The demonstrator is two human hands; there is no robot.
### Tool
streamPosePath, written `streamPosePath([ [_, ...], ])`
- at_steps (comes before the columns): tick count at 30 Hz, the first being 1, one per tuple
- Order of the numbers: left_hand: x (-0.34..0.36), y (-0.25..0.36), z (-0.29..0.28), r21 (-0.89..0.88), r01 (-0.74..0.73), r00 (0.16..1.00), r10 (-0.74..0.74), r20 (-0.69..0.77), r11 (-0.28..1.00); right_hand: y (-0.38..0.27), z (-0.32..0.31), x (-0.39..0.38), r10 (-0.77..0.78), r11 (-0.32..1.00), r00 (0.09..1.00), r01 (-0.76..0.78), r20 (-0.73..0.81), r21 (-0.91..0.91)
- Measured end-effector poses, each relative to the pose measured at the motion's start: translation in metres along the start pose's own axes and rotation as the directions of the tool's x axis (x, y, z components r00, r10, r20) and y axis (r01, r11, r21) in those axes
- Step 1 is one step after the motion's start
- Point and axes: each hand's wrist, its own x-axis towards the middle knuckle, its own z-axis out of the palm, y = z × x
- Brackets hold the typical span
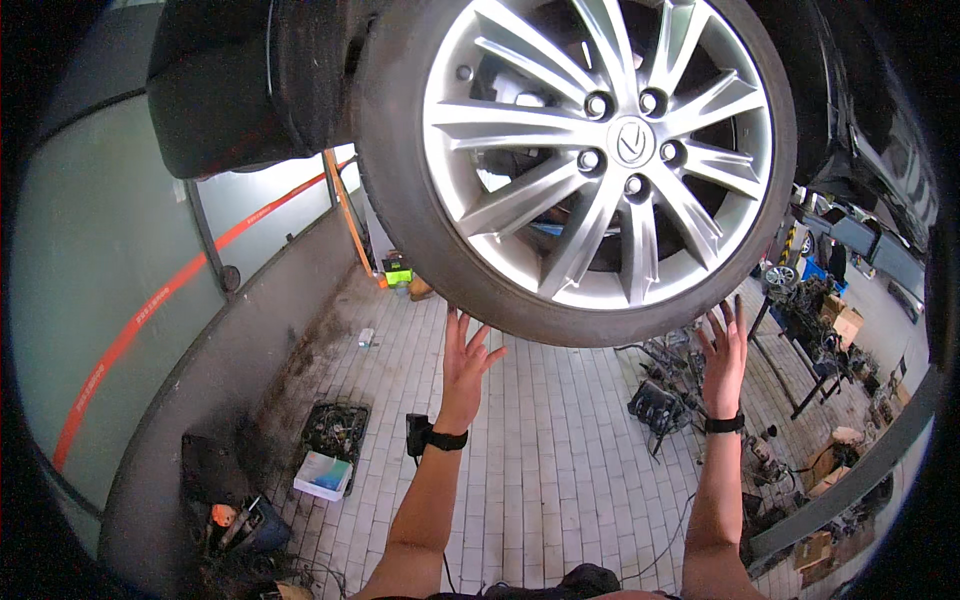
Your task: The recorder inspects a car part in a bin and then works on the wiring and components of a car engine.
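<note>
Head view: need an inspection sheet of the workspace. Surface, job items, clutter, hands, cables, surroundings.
Surface: pale tiled floor, dark staining near the left wall.
Job items: silver spoked wheel with black tire, raised above the floor.
Clutter: white box at left; cardboard boxes and dark parts at right.
Hands: left hand and right hand open at the tire's lower edge; contact unclear.
Cables: thin dark cable on the floor.
Surroundings: red-striped panels at left.
</note>
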Motion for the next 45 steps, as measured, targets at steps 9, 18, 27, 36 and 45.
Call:
streamPosePath([
  [9,0.000,0.008,0.023,0.048,-0.005,1.000,0.007,-0.029,0.999,0.015,-0.006,0.023,-0.041,0.999,0.995,0.040,-0.089,-0.010],
  [18,-0.005,-0.005,0.033,0.047,-0.045,0.987,0.052,-0.155,0.998,0.017,-0.020,0.029,-0.071,0.989,0.995,0.079,-0.064,0.126],
  [27,0.003,-0.018,0.029,0.046,-0.090,0.983,0.096,-0.154,0.995,0.029,-0.020,0.035,-0.127,0.987,0.990,0.133,-0.063,0.092],
  [36,0.005,-0.017,0.027,0.050,-0.085,0.982,0.093,-0.166,0.995,0.033,-0.008,0.030,-0.145,0.987,0.978,0.154,-0.151,0.052],
  [45,0.015,-0.020,0.022,0.074,-0.133,0.976,0.144,-0.161,0.988,0.045,-0.008,0.030,-0.155,0.985,0.977,0.164,-0.149,0.057],
])
